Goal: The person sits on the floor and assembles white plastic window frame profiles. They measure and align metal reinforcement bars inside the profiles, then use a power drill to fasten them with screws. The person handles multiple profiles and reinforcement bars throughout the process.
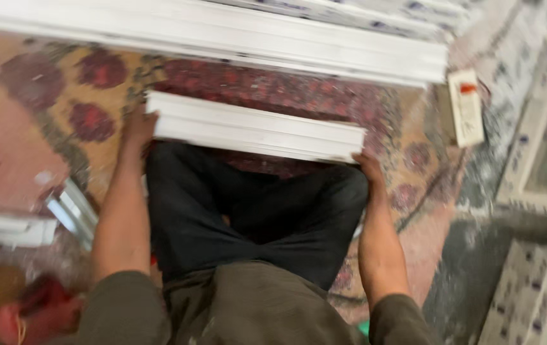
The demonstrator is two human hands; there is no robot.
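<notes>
The person sits cross-legged on a patterned red carpet [254, 86] and holds a short white plastic bar [254, 131] across the knees. The bar lies flat and sideways, just past the black trousers [248, 211].

The left hand [138, 128] is at the left end of the bar. Its fingers wrap around that end and grip it. The picture is blurry, so each finger cannot be told apart.

The right hand [369, 169] is at the right end of the bar, under the near corner. Its fingers are bent around that corner and hold it too. The fingertips go behind the bar and are hidden.

Beyond the bar, farther from the person, a long white bar [222, 35] lies across the carpet. It is much longer than the held one and close to it, but they do not touch. To the right of the held bar, past its end, a small white box with a red patch [466, 108] lies on the carpet. To the left of the bar, near the left elbow, a few short white pieces [72, 214] lie on the floor
</notes>
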